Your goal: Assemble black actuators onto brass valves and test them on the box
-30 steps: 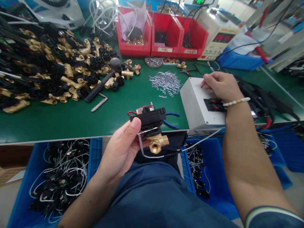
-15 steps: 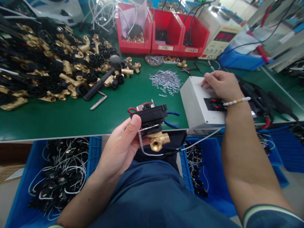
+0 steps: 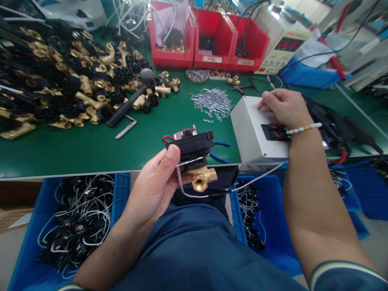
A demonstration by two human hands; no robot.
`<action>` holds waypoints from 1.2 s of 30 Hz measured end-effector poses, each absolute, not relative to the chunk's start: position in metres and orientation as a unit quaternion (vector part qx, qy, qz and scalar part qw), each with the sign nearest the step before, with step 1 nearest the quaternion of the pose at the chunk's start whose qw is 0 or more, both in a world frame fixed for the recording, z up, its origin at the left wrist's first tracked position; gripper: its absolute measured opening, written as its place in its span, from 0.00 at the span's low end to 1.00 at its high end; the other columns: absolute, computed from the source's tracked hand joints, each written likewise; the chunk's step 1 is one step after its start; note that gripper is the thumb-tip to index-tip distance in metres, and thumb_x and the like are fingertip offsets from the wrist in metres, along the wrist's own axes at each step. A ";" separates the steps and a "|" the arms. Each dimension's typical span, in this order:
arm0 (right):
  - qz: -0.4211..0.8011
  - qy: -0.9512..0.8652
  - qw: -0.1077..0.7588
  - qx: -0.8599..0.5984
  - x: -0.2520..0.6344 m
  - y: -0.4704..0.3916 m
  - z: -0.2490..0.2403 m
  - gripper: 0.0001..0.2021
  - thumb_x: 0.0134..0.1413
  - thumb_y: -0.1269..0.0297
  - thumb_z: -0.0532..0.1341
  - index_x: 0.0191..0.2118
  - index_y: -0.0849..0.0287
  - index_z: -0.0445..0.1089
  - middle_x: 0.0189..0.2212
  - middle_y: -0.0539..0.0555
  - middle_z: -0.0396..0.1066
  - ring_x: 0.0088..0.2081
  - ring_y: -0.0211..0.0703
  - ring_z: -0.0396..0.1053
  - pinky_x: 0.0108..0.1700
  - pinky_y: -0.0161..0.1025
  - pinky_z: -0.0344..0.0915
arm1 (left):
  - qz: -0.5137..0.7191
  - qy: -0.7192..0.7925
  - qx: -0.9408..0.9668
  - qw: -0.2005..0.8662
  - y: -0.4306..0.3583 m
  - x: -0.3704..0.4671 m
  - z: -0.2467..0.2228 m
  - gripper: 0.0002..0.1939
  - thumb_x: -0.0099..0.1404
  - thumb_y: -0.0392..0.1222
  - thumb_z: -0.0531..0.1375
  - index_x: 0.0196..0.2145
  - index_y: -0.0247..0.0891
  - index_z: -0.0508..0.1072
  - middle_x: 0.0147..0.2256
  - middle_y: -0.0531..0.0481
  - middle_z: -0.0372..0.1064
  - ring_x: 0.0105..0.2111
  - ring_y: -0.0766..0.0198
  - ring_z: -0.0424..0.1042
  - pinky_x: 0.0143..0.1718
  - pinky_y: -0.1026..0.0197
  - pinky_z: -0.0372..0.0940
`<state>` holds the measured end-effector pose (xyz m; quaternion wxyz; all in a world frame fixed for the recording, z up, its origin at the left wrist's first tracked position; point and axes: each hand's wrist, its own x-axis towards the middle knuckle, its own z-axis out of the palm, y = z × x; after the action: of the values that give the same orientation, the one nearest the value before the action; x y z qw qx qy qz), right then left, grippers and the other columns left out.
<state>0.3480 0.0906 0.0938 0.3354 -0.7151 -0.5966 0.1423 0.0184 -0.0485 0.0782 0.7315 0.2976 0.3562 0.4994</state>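
Observation:
My left hand [image 3: 157, 178] is closed around a motorized valve, its thumb along the edge of the black actuator [image 3: 192, 144]. Below the actuator sits the brass valve body [image 3: 202, 180], one port facing me. Red wires loop at its top, and a white cable [image 3: 257, 180] runs from it toward the grey box [image 3: 250, 129]. Over the box top, my right hand [image 3: 283, 106] has its fingers pinched at a small metal piece that looks like a switch lever, mostly hidden by the fingers. Blue-handled pliers [image 3: 222, 158] lie partly behind the valve.
Brass and black valve parts [image 3: 87, 87] heap at the left, beside a hammer [image 3: 130, 103] and a hex key [image 3: 125, 129]. Metal clips [image 3: 212, 103] lie mid-bench before red bins [image 3: 214, 36]. A power supply [image 3: 280, 44] stands behind. Blue crates [image 3: 121, 198] sit below the bench edge.
Both hands keep their grip and place, with the valve held nearly still. The view has shifted very slightly.

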 end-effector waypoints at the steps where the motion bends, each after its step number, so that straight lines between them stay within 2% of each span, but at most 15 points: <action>1: 0.141 -0.596 0.336 -0.716 0.348 0.091 0.094 0.15 0.67 0.69 0.61 0.26 0.61 0.71 0.21 0.49 0.67 0.24 0.33 0.61 0.32 0.36 0.56 | 0.500 0.351 0.296 0.734 -0.049 0.019 0.078 0.27 0.65 0.60 0.66 0.51 0.35 0.77 0.44 0.42 0.81 0.45 0.51 0.81 0.47 0.54 0.78; 5: 0.138 -0.600 0.341 -0.710 0.350 0.093 0.092 0.15 0.66 0.68 0.61 0.25 0.61 0.71 0.21 0.49 0.67 0.24 0.33 0.62 0.33 0.37 0.57 | 0.524 0.337 0.267 0.735 -0.048 0.021 0.082 0.20 0.66 0.52 0.67 0.50 0.37 0.77 0.47 0.44 0.80 0.47 0.52 0.80 0.47 0.57 0.77; 9: 0.128 -0.606 0.333 -0.711 0.355 0.095 0.090 0.14 0.66 0.65 0.62 0.27 0.61 0.72 0.21 0.49 0.67 0.24 0.33 0.61 0.32 0.37 0.55 | 0.533 0.337 0.212 0.747 -0.045 0.021 0.087 0.11 0.72 0.44 0.60 0.46 0.35 0.77 0.39 0.44 0.81 0.37 0.58 0.82 0.39 0.61 0.78; 14: 0.116 -0.622 0.332 -0.700 0.359 0.094 0.088 0.16 0.64 0.54 0.64 0.29 0.60 0.73 0.22 0.50 0.68 0.25 0.34 0.63 0.31 0.36 0.57 | 0.490 0.315 0.125 0.803 -0.043 0.021 0.093 0.21 0.79 0.40 0.46 0.41 0.32 0.78 0.33 0.43 0.82 0.31 0.61 0.83 0.36 0.59 0.79; 19: 0.116 -0.622 0.336 -0.698 0.361 0.098 0.087 0.22 0.65 0.47 0.62 0.27 0.60 0.72 0.22 0.52 0.68 0.25 0.36 0.63 0.34 0.39 0.60 | 0.485 0.293 0.119 0.815 -0.043 0.023 0.094 0.27 0.79 0.40 0.43 0.37 0.30 0.80 0.32 0.41 0.82 0.30 0.61 0.83 0.35 0.60 0.79; 24: 0.126 -0.617 0.350 -0.693 0.361 0.101 0.085 0.26 0.69 0.50 0.58 0.23 0.61 0.72 0.19 0.51 0.65 0.23 0.34 0.62 0.32 0.37 0.60 | 0.483 0.277 0.112 0.823 -0.044 0.022 0.095 0.32 0.80 0.39 0.39 0.35 0.30 0.81 0.32 0.41 0.82 0.30 0.62 0.83 0.35 0.60 0.80; 32: 0.132 -0.623 0.342 -0.691 0.364 0.096 0.086 0.18 0.66 0.51 0.63 0.32 0.61 0.76 0.25 0.52 0.72 0.26 0.33 0.66 0.33 0.35 0.63 | 0.486 0.254 0.111 0.829 -0.046 0.023 0.093 0.35 0.79 0.38 0.37 0.34 0.30 0.83 0.32 0.40 0.82 0.30 0.60 0.83 0.36 0.60 0.79; 36: 0.128 -0.615 0.340 -0.699 0.360 0.095 0.088 0.13 0.65 0.59 0.64 0.31 0.60 0.76 0.25 0.52 0.72 0.26 0.34 0.66 0.35 0.36 0.63 | 0.485 0.252 0.108 0.830 -0.046 0.023 0.093 0.38 0.79 0.39 0.34 0.33 0.30 0.83 0.31 0.40 0.82 0.29 0.61 0.83 0.35 0.60 0.79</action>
<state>0.3603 0.0952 0.0876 0.3405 -0.6993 -0.6154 0.1281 0.0232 -0.0463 0.0928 0.8303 0.1081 0.2525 0.4850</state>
